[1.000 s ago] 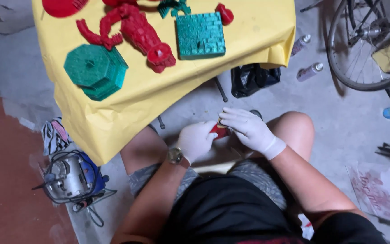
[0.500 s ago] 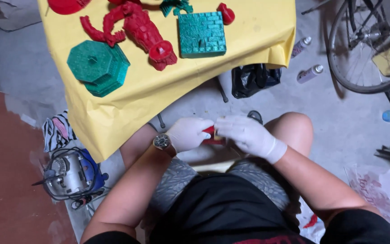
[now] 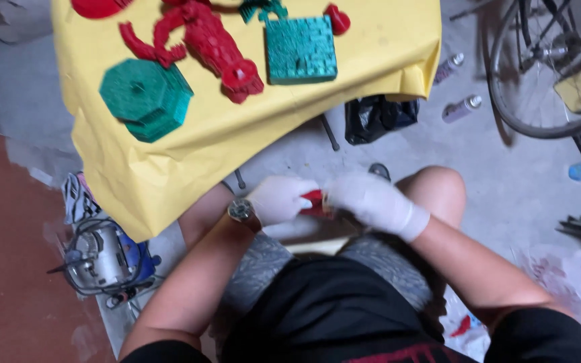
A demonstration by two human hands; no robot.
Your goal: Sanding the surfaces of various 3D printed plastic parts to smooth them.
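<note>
I sit looking down at my lap. Both hands wear white gloves and meet over my knees. My left hand (image 3: 280, 199) and my right hand (image 3: 366, 200) pinch a small red piece (image 3: 315, 202) between them, mostly hidden by the fingers. A watch sits on my left wrist. Ahead, a table under a yellow cloth (image 3: 371, 40) carries a red lobster-like figure (image 3: 203, 44), a green octagonal box (image 3: 146, 97), a green square textured block (image 3: 301, 48) and a small red part (image 3: 337, 19).
A power tool with a coiled cable (image 3: 102, 259) lies on the floor at left. A black bag (image 3: 378, 117) and two spray cans (image 3: 462, 107) sit under the table's right edge. A bicycle wheel (image 3: 546, 74) stands at right. Stained paper (image 3: 566, 282) lies at lower right.
The hands have stayed together on the red piece, drifting slightly up and left in view; my left forearm has swung further out to the left.
</note>
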